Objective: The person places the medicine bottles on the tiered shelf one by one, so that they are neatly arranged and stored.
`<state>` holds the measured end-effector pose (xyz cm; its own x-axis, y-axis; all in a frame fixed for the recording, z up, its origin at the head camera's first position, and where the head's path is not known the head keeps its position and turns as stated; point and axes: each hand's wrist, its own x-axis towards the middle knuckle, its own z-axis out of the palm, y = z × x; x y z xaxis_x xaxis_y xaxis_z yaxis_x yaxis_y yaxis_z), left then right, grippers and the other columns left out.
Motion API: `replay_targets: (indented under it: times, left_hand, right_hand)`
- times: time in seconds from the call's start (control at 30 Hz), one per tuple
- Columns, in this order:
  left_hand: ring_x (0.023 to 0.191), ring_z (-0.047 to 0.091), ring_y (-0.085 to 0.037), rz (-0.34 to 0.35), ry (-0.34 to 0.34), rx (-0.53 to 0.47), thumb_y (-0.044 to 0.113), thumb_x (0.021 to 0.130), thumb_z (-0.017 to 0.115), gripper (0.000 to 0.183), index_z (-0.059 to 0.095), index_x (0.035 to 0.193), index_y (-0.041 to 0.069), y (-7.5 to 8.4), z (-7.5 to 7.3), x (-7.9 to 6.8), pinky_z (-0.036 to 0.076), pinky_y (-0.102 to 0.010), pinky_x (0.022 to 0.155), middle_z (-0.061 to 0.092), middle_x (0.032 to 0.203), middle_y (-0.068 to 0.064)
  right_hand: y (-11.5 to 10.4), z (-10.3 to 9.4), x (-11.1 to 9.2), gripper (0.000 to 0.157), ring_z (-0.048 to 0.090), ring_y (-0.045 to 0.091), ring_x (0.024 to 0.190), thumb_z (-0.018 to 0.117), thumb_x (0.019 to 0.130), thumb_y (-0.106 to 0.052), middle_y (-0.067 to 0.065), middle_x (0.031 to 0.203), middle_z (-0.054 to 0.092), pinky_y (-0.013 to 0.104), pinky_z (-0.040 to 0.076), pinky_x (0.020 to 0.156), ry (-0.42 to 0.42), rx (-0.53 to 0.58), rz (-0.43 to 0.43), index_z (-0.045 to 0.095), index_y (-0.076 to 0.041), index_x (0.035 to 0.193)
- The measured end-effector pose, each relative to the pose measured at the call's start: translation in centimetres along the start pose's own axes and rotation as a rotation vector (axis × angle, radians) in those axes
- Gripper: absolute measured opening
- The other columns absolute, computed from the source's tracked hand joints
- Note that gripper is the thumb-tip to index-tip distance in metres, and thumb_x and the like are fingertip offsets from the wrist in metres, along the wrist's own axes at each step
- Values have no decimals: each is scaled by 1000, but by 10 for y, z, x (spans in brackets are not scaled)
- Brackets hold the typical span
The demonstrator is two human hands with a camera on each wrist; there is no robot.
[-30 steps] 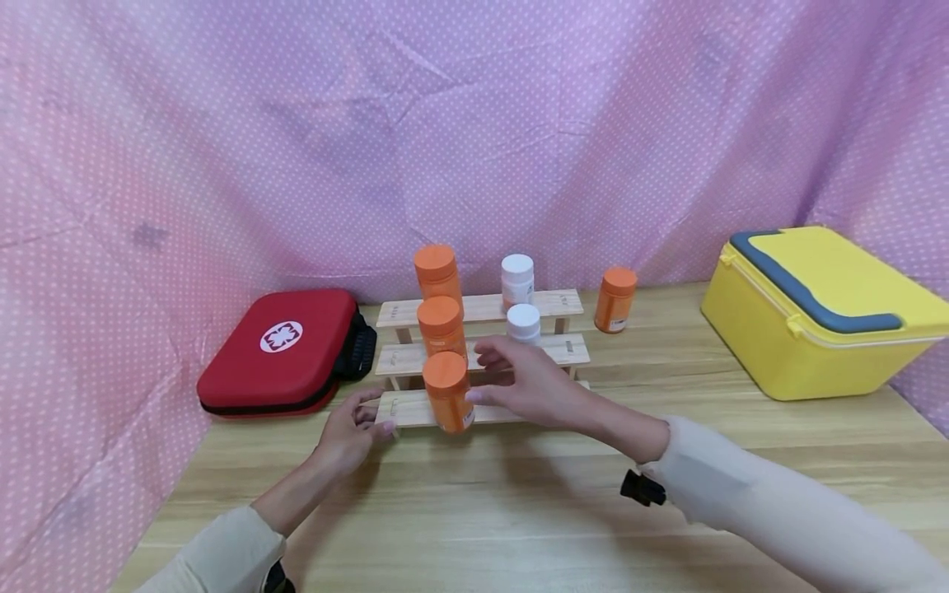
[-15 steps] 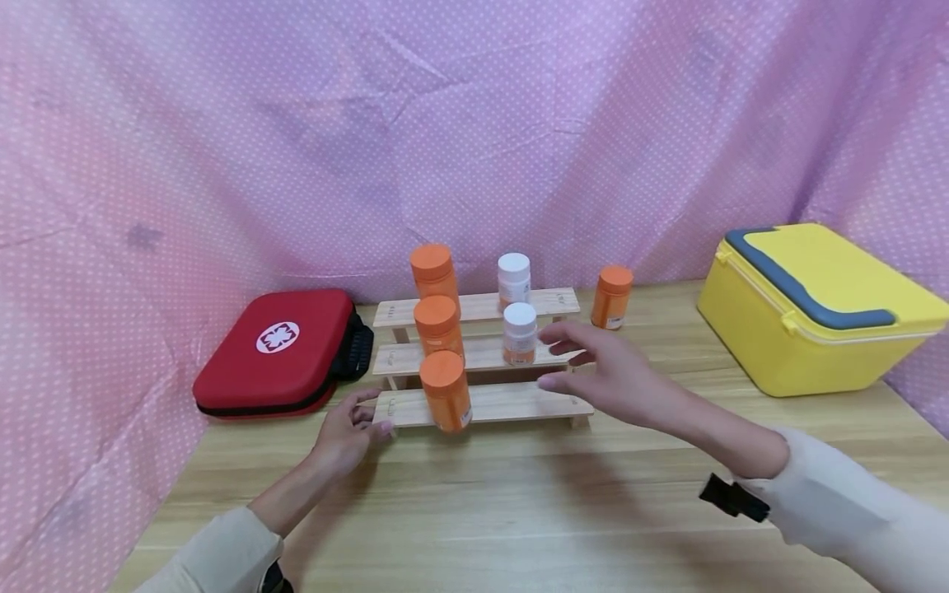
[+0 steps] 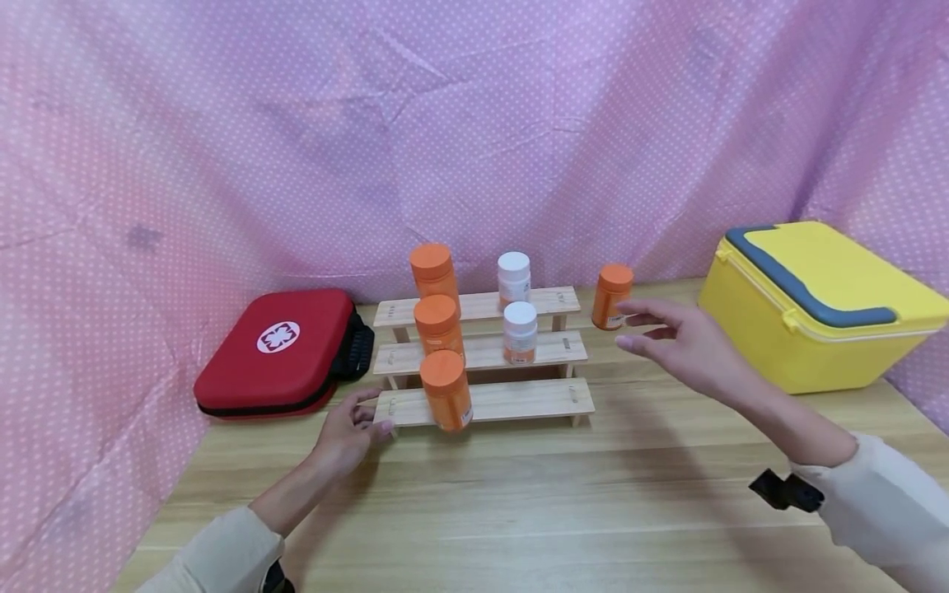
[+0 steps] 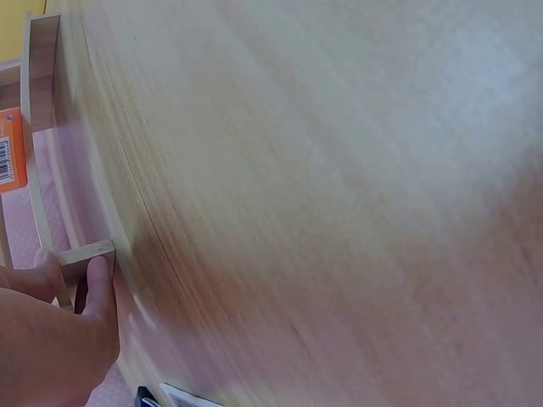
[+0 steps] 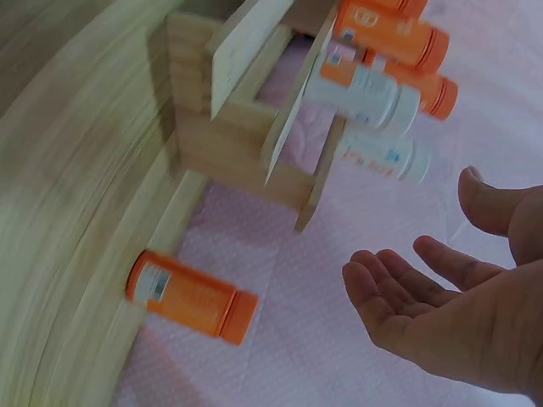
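Note:
A three-step wooden rack (image 3: 530, 400) stands on the table. My left hand (image 3: 345, 436) pinches the left end of its lowest step; in the left wrist view, thumb and finger hold the short wooden leg (image 4: 85, 254). Orange pill bottles stand on the rack's left side, one per step, the front one (image 3: 448, 399) lowest. Two white pill bottles (image 3: 520, 333) occupy the middle and top steps on the right. To the rack's right, a lone orange pill bottle (image 3: 611, 301) stands upright on the table. My right hand (image 3: 689, 346) is beside it, fingers spread and holding nothing, apart from the bottle in the right wrist view.
A red first-aid case (image 3: 285, 354) lies left of the rack. On the right sits a yellow lidded box (image 3: 808, 329) with a grey handle. A pink dotted cloth (image 3: 474, 140) hangs behind the wooden table (image 3: 474, 511).
My right hand has let go of the front orange bottle's side and travelled right, past the rack, to the lone orange bottle. My left hand keeps its place on the rack.

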<state>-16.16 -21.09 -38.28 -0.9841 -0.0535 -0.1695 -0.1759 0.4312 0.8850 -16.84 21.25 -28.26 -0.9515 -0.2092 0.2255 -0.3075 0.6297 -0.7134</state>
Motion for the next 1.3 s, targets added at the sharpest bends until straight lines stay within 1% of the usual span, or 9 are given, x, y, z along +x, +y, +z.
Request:
replay_targets:
  times: [0.1, 0.3, 0.53, 0.63, 0.8, 0.97, 1.13, 1.23, 1.3]
  left_hand:
    - [82, 60, -13, -11, 6, 7, -5, 87, 66, 58, 42, 139, 1, 0, 0, 0, 48, -21, 70, 65, 104, -19]
    - [84, 60, -15, -18, 2, 17, -3, 87, 66, 57, 42, 139, 1, 1, -1, 0, 48, -22, 71, 64, 106, -19]
    - [84, 59, -15, -28, 4, 23, -3, 86, 67, 58, 42, 139, 2, 2, -1, 0, 48, -23, 72, 64, 106, -18]
    - [85, 60, -16, -23, 6, 30, -4, 86, 67, 59, 42, 139, 1, 2, 0, 0, 48, -24, 72, 65, 106, -19]
    - [87, 60, -17, -24, 11, 45, -3, 86, 68, 59, 42, 139, 2, 2, -1, 0, 48, -25, 74, 64, 108, -19]
    - [86, 60, -17, -15, 18, 39, -3, 86, 68, 59, 43, 139, 1, 2, 0, -1, 48, -24, 73, 65, 106, -19]
    - [84, 62, -17, -8, 17, 10, -5, 86, 67, 58, 43, 138, -1, 2, 1, -1, 48, -23, 71, 65, 103, -20]
    - [83, 61, -16, -13, 18, 8, -5, 86, 67, 58, 43, 138, 0, 2, 1, -1, 48, -22, 71, 65, 102, -19]
    - [83, 61, -16, -12, 22, 16, -4, 86, 67, 58, 43, 138, 0, 2, 1, 0, 48, -22, 70, 66, 102, -18]
  right_hand:
    - [12, -5, 7, 51, 60, 36, 108, 70, 90, -27, 20, 126, 60, 27, 52, 80, 35, -28, 9, 56, -1, 131]
    - [34, -15, 28, 56, 54, 42, 114, 69, 90, -26, 24, 132, 54, 52, 47, 89, 92, -80, -9, 50, 0, 136]
    - [66, -27, 69, 66, 44, 44, 125, 68, 91, -29, 28, 137, 46, 55, 38, 98, 113, -61, 11, 40, 1, 142]
    - [78, -30, 84, 71, 39, 45, 129, 67, 90, -34, 27, 142, 42, 58, 35, 101, 90, -51, 52, 36, 0, 145]
    - [90, -30, 104, 85, 29, 45, 135, 67, 89, -41, 26, 150, 29, 59, 28, 106, -2, 11, 127, 23, -3, 151]
    - [97, -23, 119, 87, 24, 46, 137, 65, 92, -33, 28, 153, 21, 59, 25, 108, -107, 94, 171, 12, -2, 153]
    - [103, -13, 128, 85, 27, 46, 135, 65, 93, -27, 31, 150, 25, 58, 25, 108, -184, 150, 212, 11, 2, 152]
    - [105, -7, 129, 84, 31, 46, 132, 66, 92, -29, 34, 146, 30, 57, 28, 107, -193, 132, 221, 15, 5, 150]
    - [106, -2, 128, 78, 37, 45, 129, 64, 93, -27, 34, 142, 36, 56, 32, 105, -183, 116, 218, 20, 7, 149]
